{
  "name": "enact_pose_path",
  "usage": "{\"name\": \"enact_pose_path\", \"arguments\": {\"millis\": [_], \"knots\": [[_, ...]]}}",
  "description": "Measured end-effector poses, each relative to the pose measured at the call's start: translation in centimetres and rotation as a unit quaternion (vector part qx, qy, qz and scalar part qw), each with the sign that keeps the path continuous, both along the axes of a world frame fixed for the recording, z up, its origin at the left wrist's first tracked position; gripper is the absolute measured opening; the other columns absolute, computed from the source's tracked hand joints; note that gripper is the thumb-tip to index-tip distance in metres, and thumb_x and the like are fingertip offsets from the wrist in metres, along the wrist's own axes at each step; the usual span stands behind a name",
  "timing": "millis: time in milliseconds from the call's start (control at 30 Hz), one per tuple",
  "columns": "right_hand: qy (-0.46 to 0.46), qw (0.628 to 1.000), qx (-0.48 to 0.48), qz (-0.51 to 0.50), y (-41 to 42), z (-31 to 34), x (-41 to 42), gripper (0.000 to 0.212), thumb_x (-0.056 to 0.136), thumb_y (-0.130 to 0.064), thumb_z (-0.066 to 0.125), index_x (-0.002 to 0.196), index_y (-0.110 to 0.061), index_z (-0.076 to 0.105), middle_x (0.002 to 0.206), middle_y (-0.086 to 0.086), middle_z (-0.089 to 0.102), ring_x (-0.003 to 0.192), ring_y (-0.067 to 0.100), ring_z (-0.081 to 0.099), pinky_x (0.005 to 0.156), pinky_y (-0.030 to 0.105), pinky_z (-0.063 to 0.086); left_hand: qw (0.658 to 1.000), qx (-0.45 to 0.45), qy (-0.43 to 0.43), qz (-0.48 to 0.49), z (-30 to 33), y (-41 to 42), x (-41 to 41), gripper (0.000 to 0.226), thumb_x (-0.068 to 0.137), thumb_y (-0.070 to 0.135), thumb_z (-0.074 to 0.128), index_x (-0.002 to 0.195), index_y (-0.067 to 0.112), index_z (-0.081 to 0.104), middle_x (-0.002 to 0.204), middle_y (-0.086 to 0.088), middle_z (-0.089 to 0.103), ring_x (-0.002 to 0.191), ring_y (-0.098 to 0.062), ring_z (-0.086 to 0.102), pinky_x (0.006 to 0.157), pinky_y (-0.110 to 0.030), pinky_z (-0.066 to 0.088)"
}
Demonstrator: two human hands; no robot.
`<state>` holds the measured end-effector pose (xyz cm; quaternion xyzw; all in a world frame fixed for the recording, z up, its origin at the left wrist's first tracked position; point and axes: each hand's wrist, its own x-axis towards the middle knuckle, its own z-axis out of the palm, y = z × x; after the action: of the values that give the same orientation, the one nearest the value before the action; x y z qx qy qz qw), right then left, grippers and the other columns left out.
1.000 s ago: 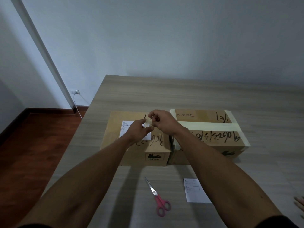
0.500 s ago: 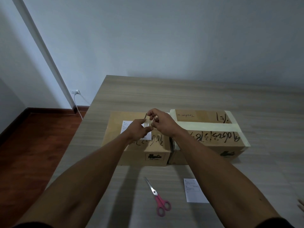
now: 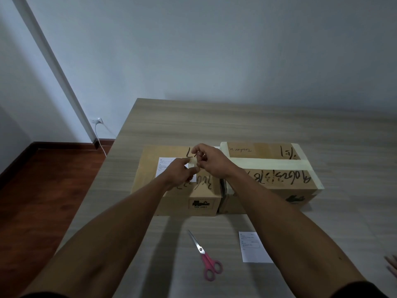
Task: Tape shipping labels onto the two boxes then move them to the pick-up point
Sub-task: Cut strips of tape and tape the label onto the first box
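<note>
Two cardboard boxes, the left box [image 3: 150,181] and right box [image 3: 272,181], are set touching on a pale wood-grain table [image 3: 214,125] before a grey wall. One shipping label [image 3: 164,166] lies on the left box, one loose label [image 3: 252,247] beside one pair of pink-handled scissors [image 3: 206,258]. A tape strip [image 3: 193,167] is pinched by the left hand [image 3: 179,174] and right hand [image 3: 211,163].
</note>
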<state>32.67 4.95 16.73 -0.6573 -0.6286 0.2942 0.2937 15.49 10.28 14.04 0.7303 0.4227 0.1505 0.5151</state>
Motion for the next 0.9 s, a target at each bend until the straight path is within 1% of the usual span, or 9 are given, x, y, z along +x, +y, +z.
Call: {"name": "enact_pose_path", "arguments": {"millis": [133, 233, 300, 433, 500, 600, 733, 800, 900], "knots": [[0.005, 1.000, -0.006, 0.006, -0.3, 0.3, -0.3, 0.045, 0.094, 0.005, 0.059, 0.127, -0.025, 0.054, 0.109, -0.008, 0.057, 0.075, 0.016, 0.055, 0.070, 0.037, 0.054, 1.000, -0.008, 0.011, -0.007, 0.3, 0.2, -0.1, 0.037, 0.098, 0.028, 0.069, 0.132, 0.016, 0.063, 0.069, -0.004, 0.067, 0.056, -0.012, 0.057, 0.051, -0.025, 0.044], [-0.008, 1.000, -0.007, 0.020, -0.3, 0.1, -0.4, 0.044, 0.094, 0.005, 0.058, 0.122, -0.029, 0.055, 0.106, -0.012, 0.058, 0.076, 0.018, 0.054, 0.068, 0.038, 0.054, 1.000, -0.019, 0.016, -0.014, 0.5, 0.3, -0.3, 0.034, 0.097, 0.026, 0.070, 0.128, 0.013, 0.065, 0.069, -0.004, 0.066, 0.057, -0.013, 0.057, 0.055, -0.026, 0.047], [-0.016, 1.000, -0.007, 0.025, -0.3, 0.1, -0.5, 0.043, 0.094, 0.005, 0.058, 0.121, -0.028, 0.056, 0.106, -0.012, 0.058, 0.077, 0.018, 0.054, 0.071, 0.041, 0.055, 0.999, -0.022, 0.025, -0.019, 0.8, 0.4, -0.5, 0.030, 0.098, 0.025, 0.069, 0.125, 0.012, 0.066, 0.068, -0.003, 0.065, 0.055, -0.011, 0.057, 0.050, -0.021, 0.044], [-0.021, 0.999, 0.003, 0.031, -0.3, 0.4, -0.7, 0.041, 0.095, 0.005, 0.057, 0.122, -0.026, 0.057, 0.101, -0.010, 0.057, 0.084, 0.023, 0.059, 0.072, 0.037, 0.052, 0.999, -0.030, 0.013, -0.031, 1.6, 0.4, -0.6, 0.020, 0.099, 0.022, 0.067, 0.116, 0.015, 0.060, 0.068, -0.005, 0.062, 0.053, -0.010, 0.054, 0.046, -0.017, 0.042], [-0.020, 0.999, 0.006, 0.027, -0.2, 0.4, -0.7, 0.042, 0.096, 0.005, 0.057, 0.125, -0.026, 0.056, 0.102, -0.010, 0.057, 0.091, 0.026, 0.063, 0.075, 0.037, 0.054, 0.999, -0.040, 0.005, -0.031, 1.7, 0.6, -0.7, 0.017, 0.100, 0.021, 0.067, 0.114, 0.018, 0.058, 0.068, -0.006, 0.061, 0.055, -0.012, 0.053, 0.051, -0.020, 0.045], [-0.016, 1.000, 0.002, 0.020, 0.0, 0.5, -0.5, 0.044, 0.098, 0.002, 0.058, 0.129, -0.028, 0.052, 0.111, -0.013, 0.057, 0.084, 0.028, 0.063, 0.076, 0.039, 0.057, 0.998, -0.061, -0.012, -0.033, 1.5, 1.0, -0.6, 0.026, 0.099, 0.019, 0.067, 0.121, 0.006, 0.066, 0.063, -0.003, 0.058, 0.057, -0.015, 0.051, 0.060, -0.029, 0.048], [-0.031, 0.999, 0.004, 0.032, 0.3, 0.8, -0.4, 0.040, 0.098, 0.001, 0.057, 0.126, -0.027, 0.054, 0.110, -0.013, 0.058, 0.077, 0.014, 0.057, 0.074, 0.035, 0.054, 0.997, -0.074, -0.027, -0.027, 1.4, 1.1, -0.5, 0.028, 0.099, 0.020, 0.068, 0.122, 0.005, 0.065, 0.070, -0.010, 0.059, 0.067, -0.022, 0.051, 0.066, -0.034, 0.050], [-0.036, 0.999, 0.003, 0.034, 0.3, 0.7, -0.4, 0.039, 0.098, 0.000, 0.057, 0.126, -0.027, 0.054, 0.109, -0.014, 0.058, 0.079, 0.015, 0.058, 0.074, 0.035, 0.055, 0.996, -0.078, -0.031, -0.025, 1.3, 1.1, -0.5, 0.030, 0.099, 0.020, 0.069, 0.125, 0.006, 0.065, 0.072, -0.011, 0.059, 0.070, -0.024, 0.052, 0.068, -0.035, 0.050], [-0.037, 0.999, 0.000, 0.034, 0.4, 0.7, -0.4, 0.038, 0.098, 0.001, 0.057, 0.125, -0.026, 0.054, 0.107, -0.015, 0.057, 0.078, 0.014, 0.056, 0.073, 0.034, 0.053, 0.996, -0.080, -0.036, -0.021, 1.2, 1.0, -0.5, 0.027, 0.098, 0.020, 0.069, 0.122, 0.007, 0.066, 0.069, -0.008, 0.060, 0.065, -0.019, 0.053, 0.066, -0.031, 0.051]]}}
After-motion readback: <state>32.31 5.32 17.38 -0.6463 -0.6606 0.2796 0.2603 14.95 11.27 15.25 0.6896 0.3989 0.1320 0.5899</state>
